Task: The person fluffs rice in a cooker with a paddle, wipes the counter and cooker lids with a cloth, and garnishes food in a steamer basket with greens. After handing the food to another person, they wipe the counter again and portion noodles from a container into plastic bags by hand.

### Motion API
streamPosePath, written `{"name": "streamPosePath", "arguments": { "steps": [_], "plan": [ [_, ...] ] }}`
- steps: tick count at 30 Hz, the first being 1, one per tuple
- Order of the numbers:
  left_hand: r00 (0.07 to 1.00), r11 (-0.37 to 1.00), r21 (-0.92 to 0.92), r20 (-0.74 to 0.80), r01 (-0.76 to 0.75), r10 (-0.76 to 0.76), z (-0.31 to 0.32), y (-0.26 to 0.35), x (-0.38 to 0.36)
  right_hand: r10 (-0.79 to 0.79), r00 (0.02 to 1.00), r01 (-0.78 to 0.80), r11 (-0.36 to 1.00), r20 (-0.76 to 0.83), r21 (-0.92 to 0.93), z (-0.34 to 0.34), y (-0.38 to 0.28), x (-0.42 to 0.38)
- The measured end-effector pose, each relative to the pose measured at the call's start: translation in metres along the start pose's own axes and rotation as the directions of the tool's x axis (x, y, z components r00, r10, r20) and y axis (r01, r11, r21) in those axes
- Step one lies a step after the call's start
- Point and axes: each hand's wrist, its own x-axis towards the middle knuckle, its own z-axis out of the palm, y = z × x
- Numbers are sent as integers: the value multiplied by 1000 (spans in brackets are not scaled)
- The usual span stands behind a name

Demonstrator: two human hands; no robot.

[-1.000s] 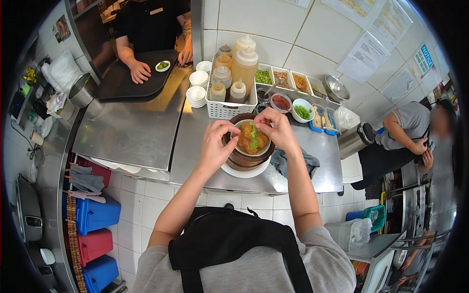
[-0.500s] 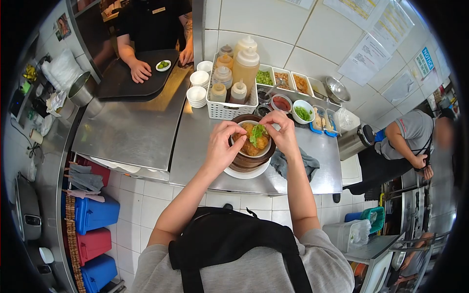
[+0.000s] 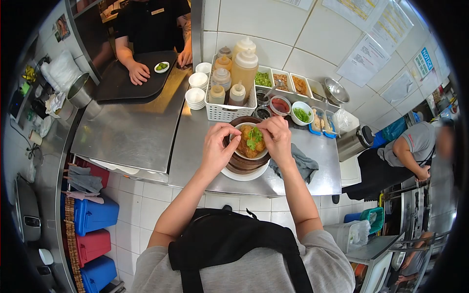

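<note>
A white bowl of browned food (image 3: 249,149) sits in a round brown wooden steamer (image 3: 243,164), which stands on a white plate (image 3: 246,177). On top of the food lies a green herb sprig (image 3: 254,138). My left hand (image 3: 218,146) is at the bowl's left rim, thumb and fingertips pinched together; what they hold, if anything, is too small to tell. At the upper right rim, my right hand (image 3: 276,139) is pinched beside the sprig, its fingertips partly hidden. A grey cloth (image 3: 304,165) lies to the right of the bowl.
Behind the bowl stands a white basket (image 3: 231,112) of squeeze bottles. White cups (image 3: 196,97) are stacked left of it, ingredient containers (image 3: 281,104) to its right. A person's hand (image 3: 139,73) rests on a black tray (image 3: 124,93). Another person (image 3: 408,151) stands at the right.
My right hand has moved slightly left and down, nearer the bowl's rim, and the sprig now lies flatter on the food. The person at the right has shifted their arms.
</note>
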Motion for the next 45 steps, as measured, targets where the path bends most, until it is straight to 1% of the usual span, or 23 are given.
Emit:
{"name": "streamPosePath", "arguments": {
  "steps": [3,5,7,8,10,13,17,19,23,25,27,29,30,31,32,33,34,35,37,38,40,43,45],
  "plan": [
    [1000,1000,2,4,-1,1,2,6,0,-17,999,16,1000,36,11,-1,0,2],
    [996,992,95,45,-86,82,4,20,0,13,997,-16,999,71,40,-3,0,1],
    [993,991,92,62,-102,96,9,21,-4,216,967,-244,934,133,259,-7,1,-1],
    [992,981,162,87,-109,95,9,27,-5,216,967,-245,935,133,258,-9,0,0],
    [986,958,247,113,-145,120,11,28,-6,133,977,-156,978,167,138,-15,-6,1],
    [980,946,270,128,-182,152,14,26,-7,145,972,-157,986,184,48,-17,-12,3],
    [976,933,293,114,-210,184,11,18,-5,185,968,-198,978,169,62,-14,2,2],
    [979,935,293,85,-201,183,8,17,-4,19,993,-20,1000,112,8,-15,8,3],
    [982,941,283,90,-186,168,4,18,-6,-43,982,36,999,183,41,-17,12,-1],
    [987,961,233,90,-147,130,0,22,-6,227,970,-242,945,91,222,-23,6,-3],
    [993,979,166,29,-115,112,-7,14,-9,236,970,-242,949,51,204,-28,30,-16],
    [995,991,96,-32,-93,97,-17,3,-13,541,840,-508,766,31,395,-36,47,-26],
    [995,998,46,-98,41,-37,-24,-2,-19,581,810,-542,686,84,486,-41,50,-31],
    [972,984,-14,-155,175,-175,-29,-8,-26,579,811,-539,686,82,490,-38,49,-36],
    [972,985,-10,-156,174,-173,-26,-26,-37,606,789,-567,657,101,496,-32,48,-41],
    [910,894,-242,-82,378,-406,-18,-52,-49,631,767,-595,627,119,503,-25,46,-48],
    [803,711,-437,43,551,-595,-14,-67,-57,677,705,-678,554,213,482,-15,43,-56],
    [808,718,-435,38,543,-588,-13,-65,-61,707,637,-740,450,306,500,-1,52,-68],
    [623,248,-679,385,691,-681,-4,-58,-63,659,627,-715,274,415,644,19,52,-77],
    [629,254,-686,373,682,-682,-3,-55,-60,649,634,-712,277,421,645,22,50,-77],
    [604,233,-670,395,705,-692,-2,-49,-56,709,541,-728,126,452,673,28,43,-75],
    [567,174,-660,444,731,-694,-14,-43,-50,739,504,-692,34,448,721,44,57,-89],
    [596,193,-683,422,705,-682,-25,-55,-55,768,489,-733,106,413,672,46,34,-83]
  ]
}}
